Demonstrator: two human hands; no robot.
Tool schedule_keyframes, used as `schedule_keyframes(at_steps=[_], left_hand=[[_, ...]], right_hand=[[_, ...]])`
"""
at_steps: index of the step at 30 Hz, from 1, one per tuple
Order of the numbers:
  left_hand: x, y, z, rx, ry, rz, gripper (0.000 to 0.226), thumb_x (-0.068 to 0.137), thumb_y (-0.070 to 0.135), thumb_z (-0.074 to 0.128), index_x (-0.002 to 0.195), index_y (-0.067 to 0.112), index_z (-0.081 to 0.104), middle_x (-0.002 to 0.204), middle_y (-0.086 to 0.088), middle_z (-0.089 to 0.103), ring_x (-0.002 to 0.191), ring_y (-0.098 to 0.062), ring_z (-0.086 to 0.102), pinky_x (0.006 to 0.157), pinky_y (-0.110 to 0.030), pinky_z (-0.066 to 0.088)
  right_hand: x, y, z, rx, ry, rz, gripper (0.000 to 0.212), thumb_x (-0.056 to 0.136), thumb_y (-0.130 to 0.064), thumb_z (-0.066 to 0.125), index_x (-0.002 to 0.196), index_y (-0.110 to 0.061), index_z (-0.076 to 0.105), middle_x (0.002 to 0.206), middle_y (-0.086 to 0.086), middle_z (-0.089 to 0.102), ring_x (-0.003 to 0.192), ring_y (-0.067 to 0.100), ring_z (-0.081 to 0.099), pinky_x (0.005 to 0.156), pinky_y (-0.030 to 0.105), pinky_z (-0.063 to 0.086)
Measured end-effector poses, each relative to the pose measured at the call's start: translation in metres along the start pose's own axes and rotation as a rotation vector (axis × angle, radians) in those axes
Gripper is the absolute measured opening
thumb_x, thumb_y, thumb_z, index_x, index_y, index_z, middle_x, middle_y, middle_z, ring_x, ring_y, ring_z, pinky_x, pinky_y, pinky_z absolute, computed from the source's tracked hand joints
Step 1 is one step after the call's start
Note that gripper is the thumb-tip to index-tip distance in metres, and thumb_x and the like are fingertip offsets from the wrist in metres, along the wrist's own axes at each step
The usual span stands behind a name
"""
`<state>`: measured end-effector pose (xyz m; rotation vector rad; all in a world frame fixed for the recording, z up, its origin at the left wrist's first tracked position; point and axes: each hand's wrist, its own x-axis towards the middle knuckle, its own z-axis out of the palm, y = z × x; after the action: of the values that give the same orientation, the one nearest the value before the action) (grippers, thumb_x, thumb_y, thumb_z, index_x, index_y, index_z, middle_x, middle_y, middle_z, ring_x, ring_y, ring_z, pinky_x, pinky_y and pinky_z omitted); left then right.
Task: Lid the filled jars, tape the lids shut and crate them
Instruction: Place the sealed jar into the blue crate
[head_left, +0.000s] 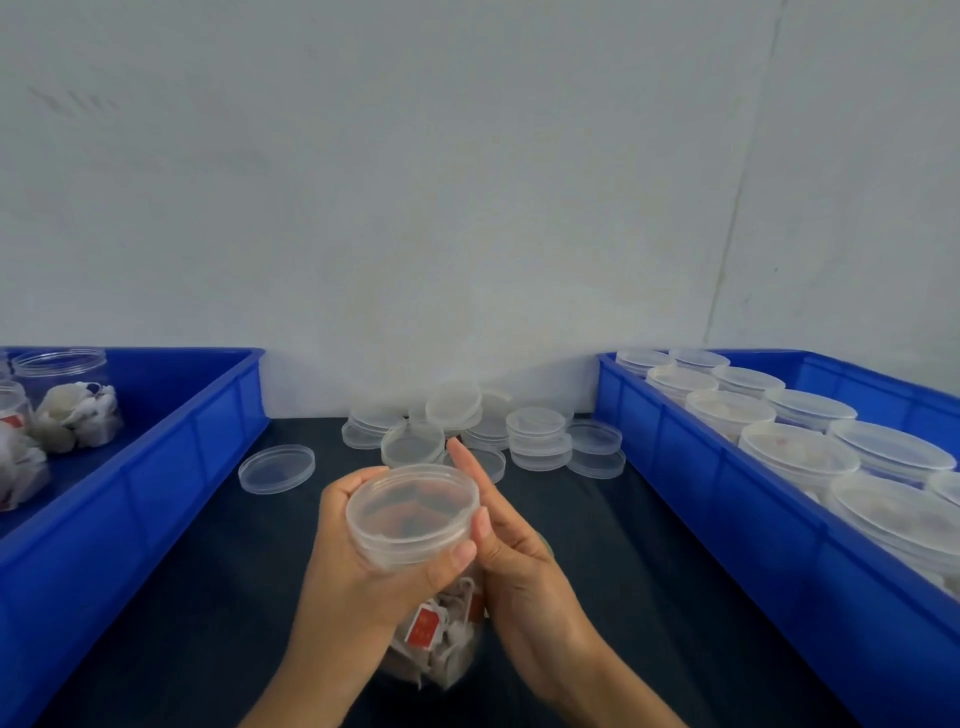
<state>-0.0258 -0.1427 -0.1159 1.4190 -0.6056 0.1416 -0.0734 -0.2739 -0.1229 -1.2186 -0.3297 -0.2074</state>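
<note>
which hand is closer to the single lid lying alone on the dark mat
Left. The left hand, gripping the jar, is just right of the lone lid; the right hand is beyond the jar.

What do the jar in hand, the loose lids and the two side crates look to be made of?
Jar: clear, glossy plastic by the look; the tea bags show through its wall. Loose lids: thin, translucent, slightly cloudy plastic; the dark tabletop shows through the single one. Crates: opaque blue moulded plastic, smooth with ribbed walls and a soft sheen.
</note>
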Motion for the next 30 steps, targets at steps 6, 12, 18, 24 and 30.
schedule_keyframes(at_steps=[6, 12, 18, 24, 30], left_hand=[[0.004, 0.006, 0.006, -0.047, -0.109, -0.075, 0.104, 0.03, 0.045, 0.089, 0.121, 0.025, 0.042, 0.102, 0.025, 0.064, 0.1, 0.004, 0.062, 0.074, -0.01, 0.051], [0.035, 0.029, 0.016, -0.035, -0.312, -0.143, 0.107, 0.043, 0.028, 0.094, 0.13, 0.045, 0.034, 0.112, 0.025, 0.061, 0.108, 0.001, 0.061, 0.081, -0.023, 0.055], [0.069, 0.041, 0.063, 0.09, -0.353, -0.125, 0.105, 0.05, 0.03, 0.088, 0.134, 0.034, 0.026, 0.123, 0.009, 0.057, 0.101, 0.005, 0.063, 0.079, -0.016, 0.054], [0.103, 0.041, 0.118, 0.017, -0.3, -0.103, 0.1, 0.042, 0.035, 0.088, 0.129, 0.03, 0.037, 0.119, 0.008, 0.06, 0.096, -0.001, 0.066, 0.079, -0.023, 0.057], [0.133, 0.032, 0.162, -0.021, -0.261, -0.119, 0.096, 0.053, 0.025, 0.092, 0.133, 0.023, 0.038, 0.116, 0.004, 0.062, 0.096, -0.01, 0.068, 0.082, -0.028, 0.058]], right_hand=[[0.001, -0.021, -0.007, 0.022, 0.034, 0.003, 0.045, 0.096, -0.029, 0.052, 0.14, -0.035, 0.048, 0.136, 0.001, 0.059, 0.124, 0.019, 0.057, 0.091, 0.022, 0.05], [0.02, -0.065, -0.019, 0.062, 0.079, -0.027, 0.046, 0.092, -0.026, 0.051, 0.139, -0.029, 0.051, 0.129, 0.005, 0.064, 0.118, 0.023, 0.061, 0.089, 0.032, 0.055], [0.045, -0.116, -0.045, 0.054, 0.2, -0.105, 0.052, 0.085, -0.032, 0.057, 0.136, -0.024, 0.053, 0.125, 0.009, 0.065, 0.108, 0.025, 0.067, 0.078, 0.034, 0.058], [0.062, -0.15, -0.079, -0.016, 0.462, -0.143, 0.047, 0.089, -0.036, 0.053, 0.129, -0.011, 0.054, 0.123, 0.024, 0.06, 0.102, 0.032, 0.066, 0.08, 0.041, 0.059], [0.085, -0.164, -0.111, -0.399, 0.621, -0.069, 0.034, 0.096, -0.045, 0.049, 0.121, -0.023, 0.041, 0.103, -0.002, 0.06, 0.078, 0.0, 0.066, 0.05, 0.01, 0.049]])
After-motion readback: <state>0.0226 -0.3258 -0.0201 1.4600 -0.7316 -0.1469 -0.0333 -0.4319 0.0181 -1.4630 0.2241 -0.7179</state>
